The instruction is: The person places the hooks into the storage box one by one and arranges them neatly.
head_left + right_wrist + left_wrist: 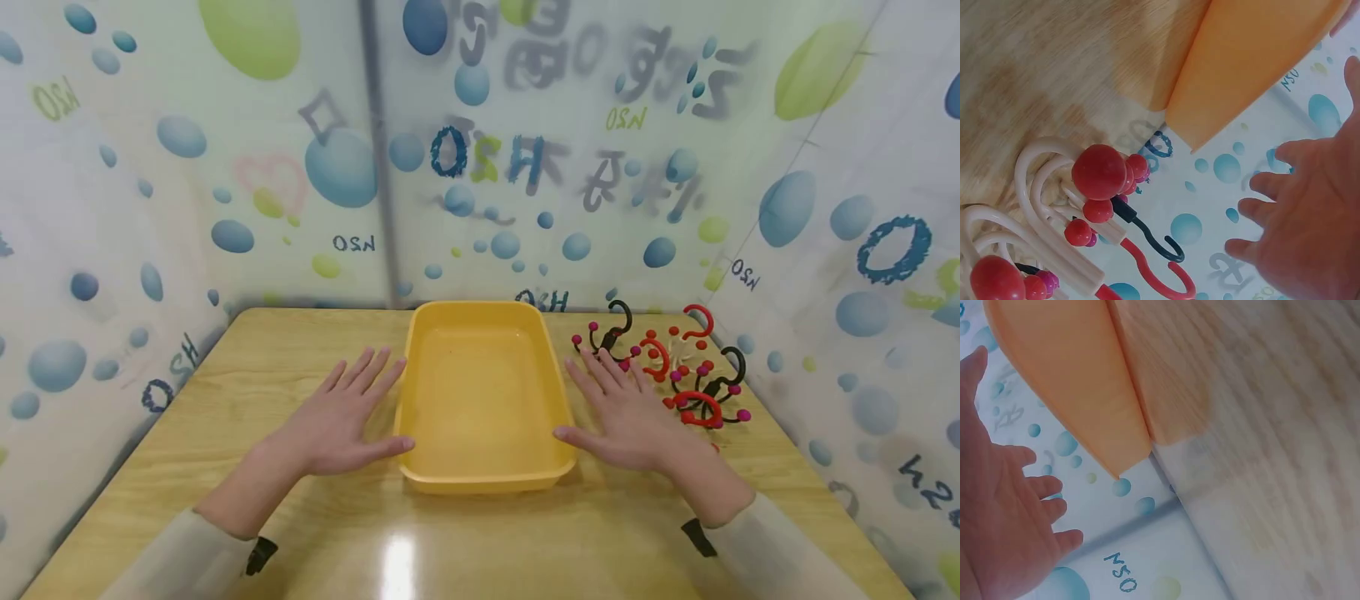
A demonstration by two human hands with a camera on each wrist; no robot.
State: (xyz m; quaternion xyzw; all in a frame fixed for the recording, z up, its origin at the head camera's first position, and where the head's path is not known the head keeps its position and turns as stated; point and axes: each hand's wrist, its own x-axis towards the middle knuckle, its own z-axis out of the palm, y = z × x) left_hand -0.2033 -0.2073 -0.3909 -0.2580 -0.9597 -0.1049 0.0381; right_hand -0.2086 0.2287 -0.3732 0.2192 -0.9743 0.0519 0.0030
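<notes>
A shallow yellow plastic tray [483, 400] with rounded corners lies on the wooden table, its inside bare. On its left side is my left hand [337, 425], fingers straight and spread, the thumb tip overlapping the rim in the head view. My right hand [622, 421] mirrors it on the right, palm down, thumb over the opposite rim. Neither hand holds anything. Both wrist views show the tray's outer wall [1072, 381] with the straight fingers apart from it. Just beyond the right hand lie several scalp massagers with hooked handles, partly hidden by that hand.
One black massager [711, 388] has magenta ball tips; a white-legged one [1054, 225] has red balls and a red hook. Patterned curtains with blue and green bubbles [341, 167] enclose the table [300, 542] at the back and both sides.
</notes>
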